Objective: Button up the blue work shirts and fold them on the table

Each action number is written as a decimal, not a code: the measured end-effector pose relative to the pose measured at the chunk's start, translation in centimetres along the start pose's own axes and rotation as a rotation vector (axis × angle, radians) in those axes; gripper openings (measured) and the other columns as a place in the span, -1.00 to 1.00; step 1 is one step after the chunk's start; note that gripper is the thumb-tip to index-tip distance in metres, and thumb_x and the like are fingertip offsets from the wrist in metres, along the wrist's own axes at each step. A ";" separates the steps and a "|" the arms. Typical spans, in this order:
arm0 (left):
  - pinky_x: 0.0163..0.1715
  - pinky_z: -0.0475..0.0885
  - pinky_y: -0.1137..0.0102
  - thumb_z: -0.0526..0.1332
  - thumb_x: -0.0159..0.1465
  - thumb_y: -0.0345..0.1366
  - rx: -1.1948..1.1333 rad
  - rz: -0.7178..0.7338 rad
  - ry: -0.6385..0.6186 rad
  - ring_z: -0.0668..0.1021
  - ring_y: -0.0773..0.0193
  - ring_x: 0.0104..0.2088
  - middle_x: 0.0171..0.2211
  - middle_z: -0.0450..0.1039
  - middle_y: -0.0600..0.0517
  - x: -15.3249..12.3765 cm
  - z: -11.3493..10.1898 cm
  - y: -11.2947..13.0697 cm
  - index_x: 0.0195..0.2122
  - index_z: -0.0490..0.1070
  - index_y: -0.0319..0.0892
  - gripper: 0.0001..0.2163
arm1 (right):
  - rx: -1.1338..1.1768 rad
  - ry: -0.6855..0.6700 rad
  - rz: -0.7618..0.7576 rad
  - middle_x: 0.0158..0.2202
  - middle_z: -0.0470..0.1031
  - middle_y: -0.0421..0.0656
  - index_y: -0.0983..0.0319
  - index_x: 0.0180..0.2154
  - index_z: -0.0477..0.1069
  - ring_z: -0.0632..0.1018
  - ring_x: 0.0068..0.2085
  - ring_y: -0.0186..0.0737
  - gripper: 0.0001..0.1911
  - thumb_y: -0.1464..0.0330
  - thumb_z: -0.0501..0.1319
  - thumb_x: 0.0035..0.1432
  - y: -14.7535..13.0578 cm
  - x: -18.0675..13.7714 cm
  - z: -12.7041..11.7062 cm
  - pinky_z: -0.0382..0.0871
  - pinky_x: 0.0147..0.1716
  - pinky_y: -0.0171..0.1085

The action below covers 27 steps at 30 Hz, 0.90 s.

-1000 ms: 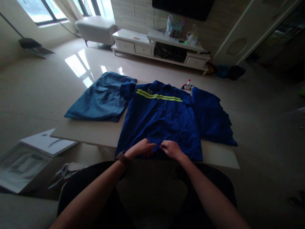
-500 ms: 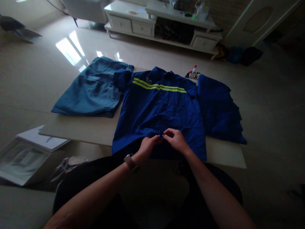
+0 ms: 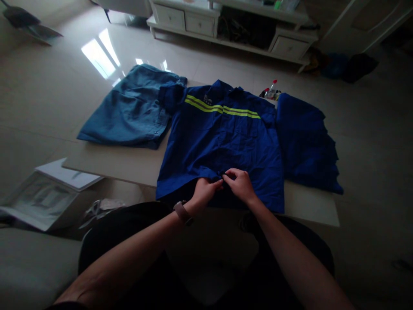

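Observation:
A royal-blue work shirt (image 3: 222, 142) with two yellow-green stripes across the chest lies flat on a low pale table (image 3: 122, 165), collar away from me. My left hand (image 3: 204, 192), with a watch on the wrist, pinches the shirt's front opening near the bottom hem. Right beside it, my right hand (image 3: 240, 184) pinches the other edge of the same opening, fingertips almost touching the left ones. What sits between the fingertips is too small to make out.
A lighter blue garment (image 3: 132, 110) lies on the table's left, a dark blue folded one (image 3: 305, 142) on its right. Small bottles (image 3: 271, 90) stand behind the shirt. White boxes (image 3: 48, 193) rest on the floor at left. A white TV cabinet (image 3: 226, 21) is far back.
Both hands have moved up from the hem's edge and closed together into a pinch at the shirt's front opening. The camera has tilted down and the view has shifted slightly.

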State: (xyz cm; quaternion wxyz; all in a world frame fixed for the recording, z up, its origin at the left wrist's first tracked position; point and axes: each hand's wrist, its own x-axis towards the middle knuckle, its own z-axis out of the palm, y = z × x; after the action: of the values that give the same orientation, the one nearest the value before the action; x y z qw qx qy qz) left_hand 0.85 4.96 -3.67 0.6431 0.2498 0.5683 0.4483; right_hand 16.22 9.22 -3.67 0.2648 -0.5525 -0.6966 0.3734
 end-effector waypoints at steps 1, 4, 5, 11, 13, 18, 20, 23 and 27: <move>-0.43 0.42 0.41 0.49 0.05 -0.33 0.005 0.002 -0.006 0.55 0.30 -0.51 -0.50 0.56 0.00 -0.1 -0.2 0.0 -0.43 0.50 -0.25 -0.81 | -0.004 -0.005 0.001 -0.45 0.59 -0.16 0.19 -0.43 0.52 0.55 -0.39 -0.19 -0.84 0.28 0.27 0.15 -0.1 0.0 0.1 0.36 -0.32 -0.26; -0.40 0.42 0.40 0.51 0.03 -0.28 -0.002 0.008 -0.006 0.54 0.29 -0.49 -0.49 0.56 0.01 -0.2 -0.6 0.0 -0.42 0.50 -0.23 -0.78 | -0.013 -0.007 -0.009 -0.46 0.57 -0.16 0.19 -0.44 0.51 0.53 -0.40 -0.20 -0.83 0.28 0.26 0.16 -0.3 -0.1 0.2 0.35 -0.33 -0.26; -0.39 0.42 0.40 0.51 0.03 -0.27 0.008 0.012 -0.006 0.54 0.29 -0.49 -0.49 0.55 0.02 -0.2 -0.7 -0.1 -0.43 0.50 -0.23 -0.77 | -0.015 -0.002 -0.013 -0.46 0.56 -0.16 0.19 -0.45 0.50 0.53 -0.40 -0.20 -0.83 0.28 0.25 0.16 -0.4 -0.1 0.3 0.34 -0.33 -0.25; -0.36 0.39 0.39 0.52 0.01 -0.24 0.058 0.034 0.032 0.50 0.30 -0.48 -0.53 0.51 0.03 0.0 -0.7 0.2 -0.49 0.46 -0.21 -0.74 | 0.139 -0.054 0.055 -0.43 0.56 -0.16 0.20 -0.40 0.51 0.52 -0.37 -0.20 -0.80 0.21 0.25 0.16 0.1 0.2 0.3 0.36 -0.31 -0.25; -0.34 0.39 0.38 0.53 -0.01 -0.25 0.043 0.022 0.053 0.50 0.29 -0.47 -0.53 0.50 0.04 -0.1 -0.6 0.5 -0.50 0.45 -0.21 -0.73 | 0.230 -0.094 0.104 -0.43 0.56 -0.17 0.20 -0.38 0.52 0.51 -0.37 -0.21 -0.75 0.16 0.26 0.15 0.5 0.4 0.5 0.37 -0.32 -0.26; -0.31 0.42 0.38 0.56 -0.03 -0.24 0.004 0.007 0.060 0.52 0.29 -0.44 -0.48 0.54 0.03 -0.2 -0.5 0.2 -0.47 0.47 -0.21 -0.72 | 0.326 -0.101 0.158 -0.42 0.53 -0.18 0.20 -0.36 0.50 0.48 -0.38 -0.22 -0.66 0.05 0.29 0.12 1.2 0.6 1.0 0.37 -0.34 -0.27; -0.32 0.43 0.40 0.54 -0.01 -0.28 -0.016 -0.027 0.070 0.52 0.31 -0.45 -0.48 0.54 0.03 0.2 -0.6 -0.3 -0.44 0.49 -0.22 -0.74 | 0.362 -0.100 0.166 -0.42 0.52 -0.18 0.20 -0.37 0.48 0.48 -0.38 -0.22 -0.62 0.00 0.30 0.10 0.8 0.5 1.0 0.38 -0.34 -0.27; -0.38 0.42 0.43 0.48 0.04 -0.39 -0.056 -0.113 0.123 0.51 0.34 -0.50 -0.51 0.51 0.03 1.2 -0.9 -0.8 -0.43 0.47 -0.24 -0.82 | 0.435 -0.139 0.168 -0.42 0.51 -0.19 0.19 -0.37 0.47 0.48 -0.38 -0.23 -0.63 0.01 0.32 0.08 -0.6 0.1 0.3 0.38 -0.33 -0.27; -0.44 0.41 0.44 0.41 0.10 -0.47 -0.079 -0.159 0.118 0.53 0.34 -0.55 -0.54 0.51 0.01 1.6 -1.0 -0.8 -0.40 0.46 -0.26 -0.87 | 0.487 -0.186 0.213 -0.48 0.43 -0.24 0.18 -0.42 0.43 0.40 -0.44 -0.28 -0.75 0.15 0.32 0.03 -2.2 -0.3 -2.1 0.30 -0.40 -0.30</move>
State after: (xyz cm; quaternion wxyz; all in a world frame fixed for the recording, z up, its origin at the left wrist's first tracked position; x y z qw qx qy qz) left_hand 0.09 5.77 -5.40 0.6513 0.1517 0.6053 0.4318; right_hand 16.71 9.18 -0.67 0.2842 -0.5059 -0.5456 0.6046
